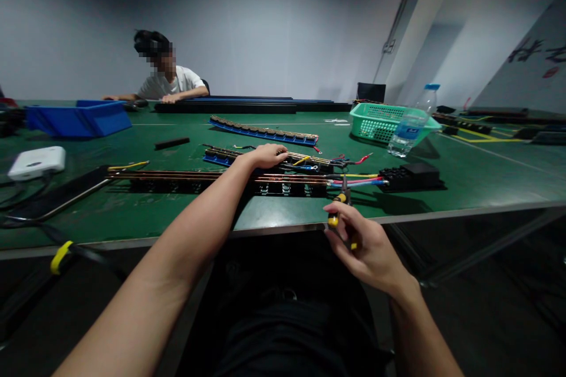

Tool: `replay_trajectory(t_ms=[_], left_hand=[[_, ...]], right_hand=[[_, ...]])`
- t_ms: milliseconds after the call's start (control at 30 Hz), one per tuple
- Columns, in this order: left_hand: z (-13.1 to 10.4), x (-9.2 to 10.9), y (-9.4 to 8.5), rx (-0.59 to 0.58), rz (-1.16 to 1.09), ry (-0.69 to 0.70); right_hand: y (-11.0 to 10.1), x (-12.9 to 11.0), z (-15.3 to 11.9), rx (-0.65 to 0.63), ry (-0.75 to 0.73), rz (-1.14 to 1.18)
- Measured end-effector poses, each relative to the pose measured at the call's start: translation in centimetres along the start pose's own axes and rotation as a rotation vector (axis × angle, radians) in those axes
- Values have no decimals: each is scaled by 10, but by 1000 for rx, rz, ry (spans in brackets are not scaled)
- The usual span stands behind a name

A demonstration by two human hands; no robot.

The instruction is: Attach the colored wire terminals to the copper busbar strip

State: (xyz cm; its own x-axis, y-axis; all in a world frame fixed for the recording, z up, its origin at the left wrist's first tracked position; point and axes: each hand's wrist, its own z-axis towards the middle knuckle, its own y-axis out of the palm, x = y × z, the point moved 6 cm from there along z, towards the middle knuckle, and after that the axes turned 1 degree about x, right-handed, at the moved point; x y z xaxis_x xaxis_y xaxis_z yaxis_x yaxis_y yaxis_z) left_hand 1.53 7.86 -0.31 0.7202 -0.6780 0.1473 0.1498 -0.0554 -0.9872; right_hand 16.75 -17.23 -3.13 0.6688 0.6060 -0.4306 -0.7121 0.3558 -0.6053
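My left hand reaches across the near rail assembly and lies palm down over a blue-based strip with copper rails. Its fingers bend over the strip's top; the thumb is hidden. Closer to me, a long black rail assembly with copper bars runs along the table. Red, blue and yellow wires join its right end to a black block. At the table's front edge, my right hand holds pliers with yellow-and-black handles. Their jaws point up, near the wires.
A second blue strip lies farther back. A green basket and a water bottle stand right; a blue bin and a white box stand left. Across the table sits a person near long black bars.
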Motion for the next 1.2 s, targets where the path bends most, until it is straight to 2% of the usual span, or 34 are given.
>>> replay_trajectory(t_ms=[100, 267, 400, 533, 733, 867, 1067, 1200], left_hand=[[0, 0, 0, 2, -7, -6], [1, -1, 1, 5, -8, -13], [1, 0, 1, 8, -1, 4], [1, 0, 0, 8, 1, -2], [0, 1, -1, 3, -4, 2], [0, 2, -1, 5, -10, -1], [-2, 2, -1, -2, -4, -12], [-1, 2, -1, -5, 9, -10]], right_hand=[[0, 1, -1, 20, 155, 230], [-4, 11, 5, 212, 378, 607], [-6, 24, 9, 328, 550, 781], [-7, 27, 9, 462, 594, 916], [-5, 27, 13, 541, 601, 1041], [-3, 24, 6, 546, 584, 910], [8, -2, -11, 430, 435, 314], [12, -11, -16, 485, 316, 187]])
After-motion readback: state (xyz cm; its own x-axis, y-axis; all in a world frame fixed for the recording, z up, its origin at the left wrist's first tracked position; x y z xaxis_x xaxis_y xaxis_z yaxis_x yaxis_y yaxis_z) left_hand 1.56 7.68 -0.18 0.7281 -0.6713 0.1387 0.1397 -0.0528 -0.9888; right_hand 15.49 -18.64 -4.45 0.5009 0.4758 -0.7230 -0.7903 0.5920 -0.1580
